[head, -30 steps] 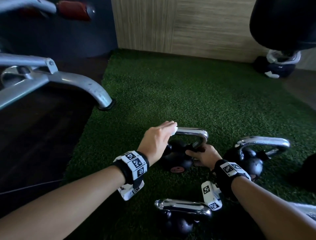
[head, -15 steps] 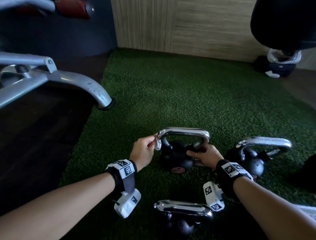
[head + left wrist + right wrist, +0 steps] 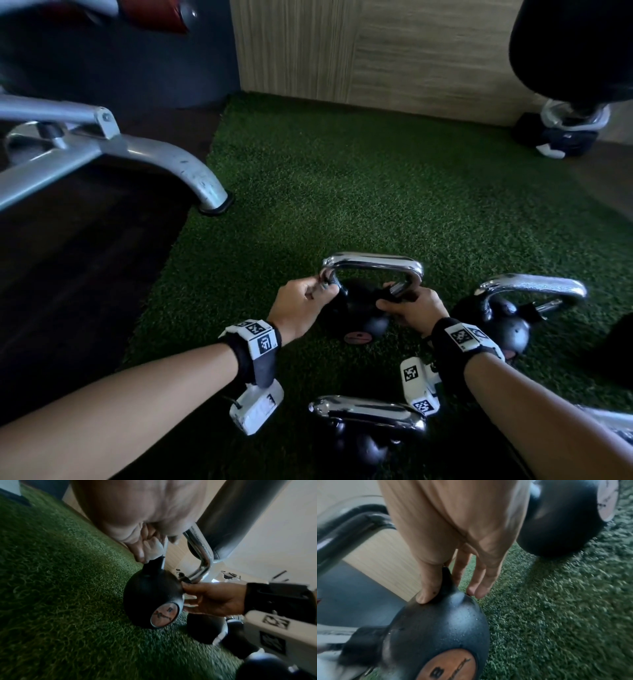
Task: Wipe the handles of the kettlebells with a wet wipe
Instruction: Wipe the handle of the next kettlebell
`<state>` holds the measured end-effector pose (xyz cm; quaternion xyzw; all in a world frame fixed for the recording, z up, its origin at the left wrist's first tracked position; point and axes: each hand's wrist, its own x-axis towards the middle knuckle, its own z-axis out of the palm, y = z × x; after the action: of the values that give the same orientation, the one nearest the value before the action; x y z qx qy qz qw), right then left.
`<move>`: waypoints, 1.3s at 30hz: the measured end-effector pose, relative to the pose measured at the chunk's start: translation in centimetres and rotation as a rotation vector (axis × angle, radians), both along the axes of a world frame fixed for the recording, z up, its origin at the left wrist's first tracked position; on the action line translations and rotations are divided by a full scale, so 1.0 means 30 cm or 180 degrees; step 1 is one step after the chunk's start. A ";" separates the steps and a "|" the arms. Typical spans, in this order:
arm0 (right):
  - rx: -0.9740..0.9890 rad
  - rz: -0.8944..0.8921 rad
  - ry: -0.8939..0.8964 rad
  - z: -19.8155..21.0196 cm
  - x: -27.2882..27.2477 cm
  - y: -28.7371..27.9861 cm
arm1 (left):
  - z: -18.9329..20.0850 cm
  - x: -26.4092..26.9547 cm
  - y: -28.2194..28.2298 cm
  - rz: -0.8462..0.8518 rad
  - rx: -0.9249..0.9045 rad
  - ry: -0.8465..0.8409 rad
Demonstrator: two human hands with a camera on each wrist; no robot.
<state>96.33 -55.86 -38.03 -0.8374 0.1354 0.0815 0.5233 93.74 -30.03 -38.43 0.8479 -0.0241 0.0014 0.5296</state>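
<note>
The middle kettlebell (image 3: 356,308) sits on the green turf (image 3: 376,192), well clear of the wall, with a second kettlebell (image 3: 503,318) just to its right and a third kettlebell (image 3: 363,431) nearer the person. The left hand (image 3: 298,308) is curled around the left leg of the chrome handle (image 3: 373,262), low down where it meets the black ball, pinching a white wet wipe (image 3: 154,550) against the metal; the wipe is only seen from the left wrist view. The right hand (image 3: 414,308) steadies the weight at the foot of the handle's right leg: thumb on one side, fingers fairly straight on the other, bearing on the ball rather than wrapped round. Judgement: cast iron, heavy and rigid, unlikely to shift under wiping pressure, though the round body could rock on soft turf, so bracing is sound practice. The polished handle looks slippery, more so once wet; droplets show on the ball in the right wrist view. The wipe is limp and light and should be wrapped around the bar, not dragged flat.
</note>
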 end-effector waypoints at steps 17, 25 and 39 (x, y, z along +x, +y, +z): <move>-0.1321 0.1518 -0.0100 0.062 -0.112 0.025 | 0.113 0.243 -0.163 0.0325 0.0685 -0.0193; -0.0769 0.1016 -0.0288 0.067 -0.040 0.032 | 0.089 0.258 -0.125 -0.0095 -0.0090 0.0499; 0.0524 0.0841 0.0764 0.054 0.001 0.071 | 0.171 0.274 -0.173 0.0329 0.0293 0.0444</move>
<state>96.36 -53.72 -36.41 -0.7865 0.0786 0.2596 0.5549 101.95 -35.21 -33.31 0.8695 0.0566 -0.0315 0.4896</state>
